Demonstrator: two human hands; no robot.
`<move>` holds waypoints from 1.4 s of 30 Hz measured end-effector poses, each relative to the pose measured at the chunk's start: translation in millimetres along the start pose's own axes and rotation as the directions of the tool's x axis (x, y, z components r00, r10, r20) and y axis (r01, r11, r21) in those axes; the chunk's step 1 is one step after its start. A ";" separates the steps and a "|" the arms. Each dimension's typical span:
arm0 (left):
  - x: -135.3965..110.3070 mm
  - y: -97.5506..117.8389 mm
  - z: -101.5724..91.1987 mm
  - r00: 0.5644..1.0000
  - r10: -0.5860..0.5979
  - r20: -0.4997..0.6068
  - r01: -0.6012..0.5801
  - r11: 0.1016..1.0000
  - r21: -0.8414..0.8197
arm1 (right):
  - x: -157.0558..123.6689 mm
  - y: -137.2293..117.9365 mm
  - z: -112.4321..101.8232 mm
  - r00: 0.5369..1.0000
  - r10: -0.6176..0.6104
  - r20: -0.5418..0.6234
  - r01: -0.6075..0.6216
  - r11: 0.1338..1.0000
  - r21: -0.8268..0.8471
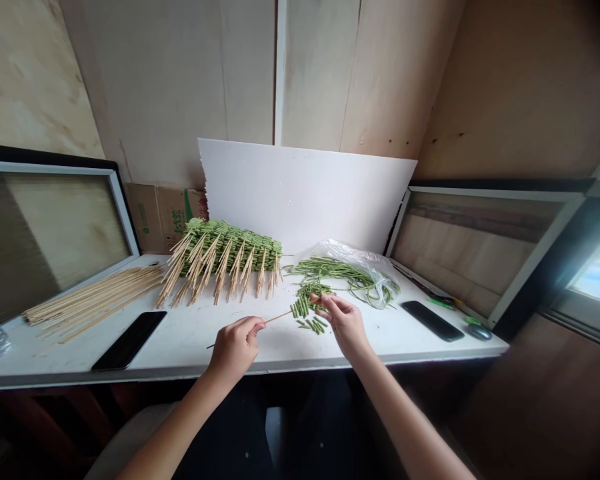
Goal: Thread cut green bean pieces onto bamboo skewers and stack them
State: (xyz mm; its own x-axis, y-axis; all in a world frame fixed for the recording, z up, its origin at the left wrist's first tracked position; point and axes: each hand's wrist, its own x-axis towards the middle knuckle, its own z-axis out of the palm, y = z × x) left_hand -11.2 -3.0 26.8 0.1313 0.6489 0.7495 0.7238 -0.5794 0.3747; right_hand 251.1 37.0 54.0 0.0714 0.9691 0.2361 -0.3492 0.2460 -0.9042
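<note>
My left hand [236,343] is closed around the lower part of a thin wooden skewer [279,317], whose blunt end sticks out behind the fist. Several short cut green bean pieces [301,307] sit side by side across the skewer's far part. My right hand [344,321] pinches at the skewer's tip, thumb and forefinger together on a green bean piece that the fingers mostly cover. Just below and behind the fingertips, loose cut bean pieces [316,325] lie on the white table [280,350].
At the back left stands a stack of filled bean skewers [235,247], sticks facing me. Bare skewers [95,293] lie left of it. Long uncut beans [330,269] rest by a clear plastic bag [350,253]. Phones [130,340] [432,321] flank my hands; a mouse [479,329] is far right.
</note>
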 end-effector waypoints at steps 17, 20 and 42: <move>3.0 -3.5 1.4 0.994 -0.107 0.025 0.108 0.993 -0.041 | 5.0 12.1 -3.9 0.998 0.031 0.054 -0.024 0.991 -0.131; 3.1 -8.1 1.6 0.988 -0.150 0.047 0.150 0.989 -0.003 | 17.3 15.0 -25.4 0.998 0.023 0.053 0.008 0.855 -0.519; 4.5 -12.3 0.8 0.977 -0.180 0.111 0.180 0.984 0.011 | 28.9 24.9 -51.5 0.996 -0.040 0.078 0.077 0.830 -0.552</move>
State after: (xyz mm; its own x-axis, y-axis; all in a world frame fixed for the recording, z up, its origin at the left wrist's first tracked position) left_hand -18.9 7.5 25.1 0.0736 0.7932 0.6046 0.7431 -0.4479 0.4972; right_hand 292.6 72.0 20.0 0.0123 0.9541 0.2992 0.2311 0.2884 -0.9292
